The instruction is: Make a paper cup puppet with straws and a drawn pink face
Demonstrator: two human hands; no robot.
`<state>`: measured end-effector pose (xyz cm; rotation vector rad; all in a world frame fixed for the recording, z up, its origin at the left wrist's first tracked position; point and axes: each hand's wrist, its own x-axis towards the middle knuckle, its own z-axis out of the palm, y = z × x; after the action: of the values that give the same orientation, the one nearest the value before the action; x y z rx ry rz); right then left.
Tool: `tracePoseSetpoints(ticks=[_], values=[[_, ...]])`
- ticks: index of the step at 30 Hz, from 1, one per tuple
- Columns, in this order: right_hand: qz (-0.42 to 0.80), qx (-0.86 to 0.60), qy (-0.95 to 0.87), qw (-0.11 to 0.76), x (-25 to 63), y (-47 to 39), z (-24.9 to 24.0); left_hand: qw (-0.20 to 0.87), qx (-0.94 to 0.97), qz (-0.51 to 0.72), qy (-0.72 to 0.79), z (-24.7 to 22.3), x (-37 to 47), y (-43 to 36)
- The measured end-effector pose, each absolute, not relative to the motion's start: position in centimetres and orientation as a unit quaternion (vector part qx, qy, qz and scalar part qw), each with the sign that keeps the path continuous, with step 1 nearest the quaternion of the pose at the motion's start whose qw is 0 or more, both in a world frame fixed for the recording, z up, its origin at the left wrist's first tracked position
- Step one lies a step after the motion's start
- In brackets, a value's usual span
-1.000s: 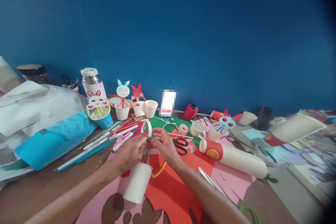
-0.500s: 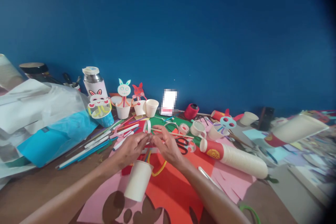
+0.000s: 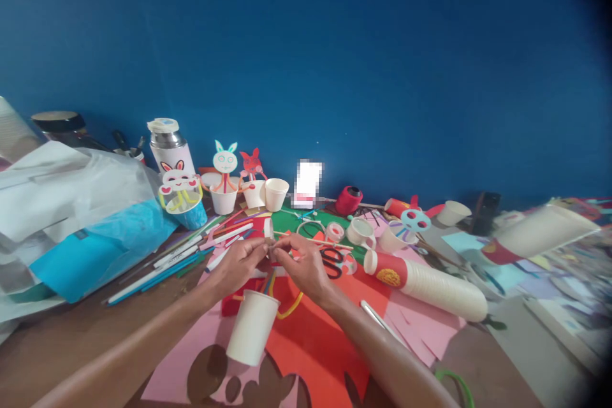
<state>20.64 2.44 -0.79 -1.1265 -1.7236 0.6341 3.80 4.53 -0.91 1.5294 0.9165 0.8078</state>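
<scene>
My left hand (image 3: 246,262) and my right hand (image 3: 300,262) meet over the middle of the table, fingertips pinched together. Whatever lies between them is too small and hidden to name. Just below them a white paper cup (image 3: 253,326) lies tilted, its mouth toward my hands, with a yellow pipe cleaner (image 3: 289,310) and blue and orange strips coming from its opening. Red paper (image 3: 325,331) and pink paper (image 3: 172,357) with cut-out holes lie under the cup. Black-handled scissors (image 3: 331,262) rest right of my right hand.
Several paper cups with rabbit figures, such as the white rabbit (image 3: 225,161), stand along the blue wall. A stack of paper cups (image 3: 430,287) lies on the right. Markers (image 3: 176,261) and a plastic bag (image 3: 81,204) are on the left. A flask (image 3: 167,146) stands behind.
My fingers have closed more tightly together, with the right hand's fingers bending inward to a pinch. The tilted cup and the things around it stay in place.
</scene>
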Motion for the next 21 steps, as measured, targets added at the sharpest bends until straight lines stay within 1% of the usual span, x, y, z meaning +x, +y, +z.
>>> tracePoseSetpoints(ticks=[5, 9, 17, 19, 21], values=[[0.249, -0.464, -0.711, 0.466, 20.57, 2.35, -0.84, 0.549, 0.649, 0.348, 0.396, -0.63, 3.88, 4.63], [0.218, -0.462, -0.729, 0.456, 20.55, 2.27, -0.73, 0.526, 0.66, 0.346, 0.41, -0.4, 3.98, 4.56], [0.173, -0.496, -0.716, 0.459, 20.33, 2.18, -0.49, 0.604, 0.643, 0.313, 0.352, -0.42, 3.99, 4.18], [0.164, -0.505, -0.713, 0.458, 20.27, 2.08, -0.32, 0.597, 0.652, 0.317, 0.343, -0.3, 4.01, 4.12], [0.166, -0.512, -0.706, 0.46, 20.22, 1.95, -0.17, 0.564, 0.67, 0.323, 0.358, -0.16, 3.99, 4.11]])
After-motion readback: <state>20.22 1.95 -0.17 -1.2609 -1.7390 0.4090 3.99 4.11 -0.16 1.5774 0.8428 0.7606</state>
